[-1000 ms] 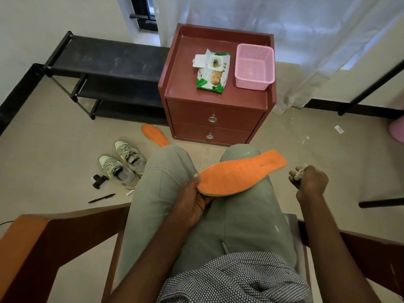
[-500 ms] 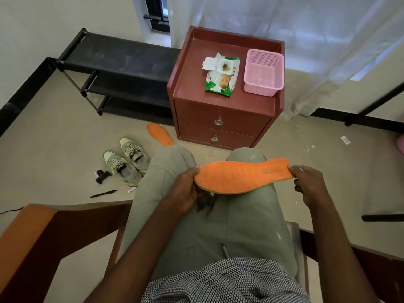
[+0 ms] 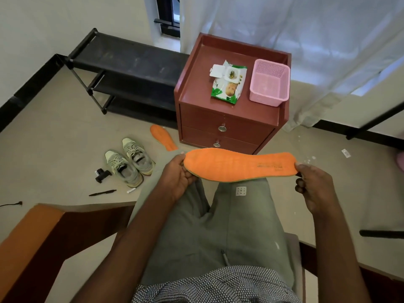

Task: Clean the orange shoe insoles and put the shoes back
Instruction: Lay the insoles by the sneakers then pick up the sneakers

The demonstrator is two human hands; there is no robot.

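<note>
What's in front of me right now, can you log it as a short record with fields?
held item: orange insole, gripped at both ends
left hand: grips the wider end
right hand: pinches the printed end
second insole: on the floor by the cabinet
shoes: grey pair on the floor, side by side
cabinet top: wipes pack, flap open, beside pink basket
shoe rack: black, shelves bare

The second insole (image 3: 162, 138) is half hidden behind the left knee; print on the held insole (image 3: 238, 165) is too small to read; the pink thing (image 3: 400, 160) at the right edge is cut off; the wipes pack (image 3: 227, 88) label is illegible; the small white scrap (image 3: 346, 153) is unidentifiable.
</note>
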